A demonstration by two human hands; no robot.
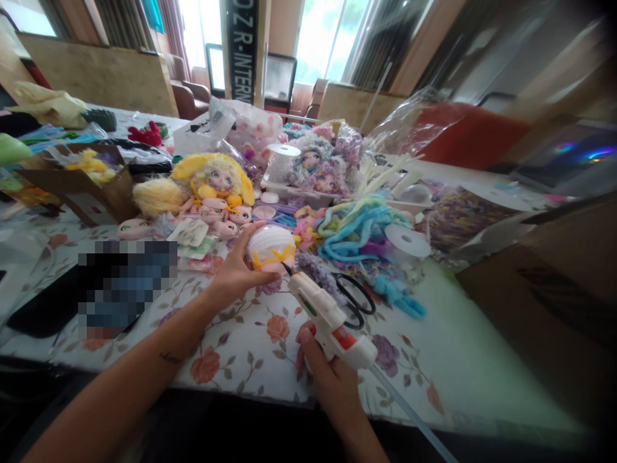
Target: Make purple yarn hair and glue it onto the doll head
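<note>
My left hand is wrapped round a doll head with a white ribbed cap and yellow strands along its lower edge. In my right hand is a white hot glue gun, its dark nozzle tip close to the yellow strands; whether it touches them I cannot tell. A glue stick trails from the gun's back end. Just behind the gun, the black handles of scissors lie on the flowered tablecloth. Fuzzy grey-purple yarn lies beside them.
Several doll faces and a yellow-eared doll sit behind my left hand. Blue and green yarn and a white spool lie to the right. Cardboard boxes flank the work area. A dark phone-like slab lies left.
</note>
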